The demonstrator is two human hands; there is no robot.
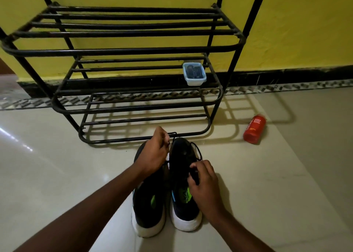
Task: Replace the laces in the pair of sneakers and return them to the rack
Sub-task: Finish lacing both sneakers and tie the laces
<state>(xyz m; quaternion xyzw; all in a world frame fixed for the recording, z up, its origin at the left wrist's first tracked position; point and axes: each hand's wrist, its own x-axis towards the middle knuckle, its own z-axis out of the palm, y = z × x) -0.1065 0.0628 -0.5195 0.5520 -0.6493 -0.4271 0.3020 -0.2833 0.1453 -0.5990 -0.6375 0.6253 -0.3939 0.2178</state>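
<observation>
Two black sneakers with white soles stand side by side on the floor, toes toward the rack: the left sneaker (148,211) and the right sneaker (182,156). A black lace (197,150) loops out of the right sneaker. My left hand (153,152) is raised over the toes, pinching one end of the lace. My right hand (203,179) rests on the right sneaker's tongue area, fingers closed on the lace there. The black metal rack (133,51) stands just beyond the toes.
A small blue-rimmed plastic box (194,74) holding dark laces sits on the rack's middle shelf at right. A red bottle (254,129) lies on the pale tiled floor to the right. A yellow wall with a black skirting is behind the rack.
</observation>
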